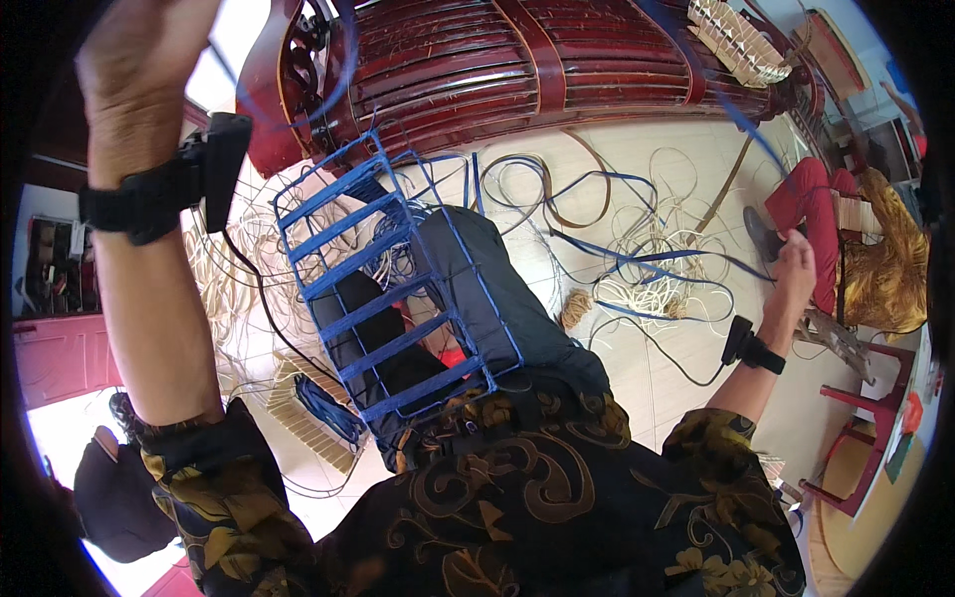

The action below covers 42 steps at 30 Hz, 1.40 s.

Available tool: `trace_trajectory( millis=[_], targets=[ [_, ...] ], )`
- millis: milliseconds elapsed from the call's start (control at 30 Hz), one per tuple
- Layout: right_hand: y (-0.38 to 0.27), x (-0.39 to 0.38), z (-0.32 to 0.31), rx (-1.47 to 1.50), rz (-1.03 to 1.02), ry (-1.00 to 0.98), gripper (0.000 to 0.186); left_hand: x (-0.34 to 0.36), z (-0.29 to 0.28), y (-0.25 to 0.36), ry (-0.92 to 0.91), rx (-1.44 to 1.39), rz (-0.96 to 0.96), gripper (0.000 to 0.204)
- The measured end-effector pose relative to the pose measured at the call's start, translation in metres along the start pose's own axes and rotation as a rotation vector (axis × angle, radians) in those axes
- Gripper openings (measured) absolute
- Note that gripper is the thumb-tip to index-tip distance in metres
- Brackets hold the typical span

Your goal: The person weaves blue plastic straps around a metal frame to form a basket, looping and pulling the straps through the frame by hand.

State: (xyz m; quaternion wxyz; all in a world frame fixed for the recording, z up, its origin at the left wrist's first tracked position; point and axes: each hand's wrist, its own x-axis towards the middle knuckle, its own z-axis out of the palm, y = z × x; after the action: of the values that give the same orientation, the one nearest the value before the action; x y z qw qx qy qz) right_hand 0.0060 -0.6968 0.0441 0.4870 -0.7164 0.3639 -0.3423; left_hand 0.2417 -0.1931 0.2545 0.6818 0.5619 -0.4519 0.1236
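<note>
Across my lap lies a rectangular wire frame (370,323) with several crossbars wrapped in blue strip. My left hand (149,50) is raised high at the upper left; its fingers run out of the picture, so its grip is hidden. A blurred blue strip (348,70) loops through the air beside it. Out to the right, my right hand (794,267) is closed, with a blue strip (686,253) reaching it from the floor. Another blurred length of blue strip (761,139) hangs in the air above that hand. Both hands are away from the frame.
A dark red slatted wooden bench (438,70) stands ahead, with a woven piece (741,45) on it. Loose pale strands (657,289) and coils cover much of the floor. A slatted pale panel (308,413) lies at my left. Another person's red trousers (811,199) show at right, near a red stool (875,398).
</note>
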Motion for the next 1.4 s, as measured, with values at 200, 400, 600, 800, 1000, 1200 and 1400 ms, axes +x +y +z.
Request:
trace_trajectory(
  millis=[200,400,600,800,1000,1200,1400],
  targets=[
    [0.076,-0.012,0.002,-0.322,0.172,-0.281,0.018,-0.038,-0.008,-0.056,0.151,0.083,-0.606,0.045],
    [0.106,-0.037,0.034,-0.467,0.153,-0.547,0.018,-0.068,-0.057,-0.072,-0.028,0.165,-0.741,0.038],
    [0.144,-0.042,0.029,-0.497,0.324,-0.698,0.025,-0.092,-0.072,-0.049,0.159,0.068,-0.838,0.031],
    [0.207,-0.019,-0.055,-1.103,0.105,-0.457,0.034,-0.103,-0.097,-0.019,0.284,-0.037,-0.783,0.033],
    [0.201,-0.034,-0.077,-1.408,0.208,-0.272,0.023,-0.095,-0.130,0.031,0.309,-0.116,-0.627,0.030],
    [0.222,-0.036,-0.055,-1.325,0.145,-0.412,0.022,-0.108,-0.120,0.026,0.294,-0.075,-0.661,0.032],
    [0.235,-0.040,-0.007,-0.925,0.003,-0.599,0.011,-0.135,-0.088,0.016,0.419,0.131,-0.762,0.033]
  ],
)
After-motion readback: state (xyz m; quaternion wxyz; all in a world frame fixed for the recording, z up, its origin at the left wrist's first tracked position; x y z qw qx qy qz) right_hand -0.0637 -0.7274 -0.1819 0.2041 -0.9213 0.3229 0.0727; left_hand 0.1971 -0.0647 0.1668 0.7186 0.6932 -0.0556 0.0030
